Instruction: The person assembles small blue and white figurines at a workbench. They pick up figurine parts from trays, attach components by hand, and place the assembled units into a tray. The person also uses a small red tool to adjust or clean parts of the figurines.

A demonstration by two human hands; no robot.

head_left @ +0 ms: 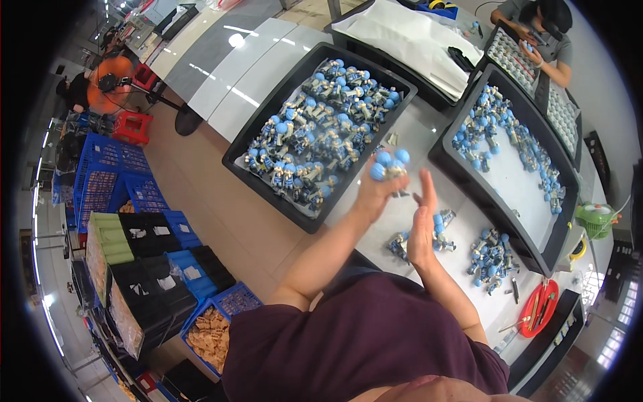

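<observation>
As I watch from my remote seat, left hand [379, 190]: curled round a bunch of blue-headed figurines [390, 164], above the counter [416, 132], near the right side of the left tray [268, 202].
Right hand [422, 236]: open, fingers extended, gripping nothing I can see, just beside the left.
Loose figurines [400, 248]: near the counter's front edge; another pile [492, 260] farther right.
Risk: I judge an overfull fist could shed a figurine; a low right-hand sweep could knock loose ones over that edge.

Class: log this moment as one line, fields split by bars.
left hand: gripping figures | right hand: open, nothing visibly held | left tray: figures inside | right tray: figures inside
</observation>
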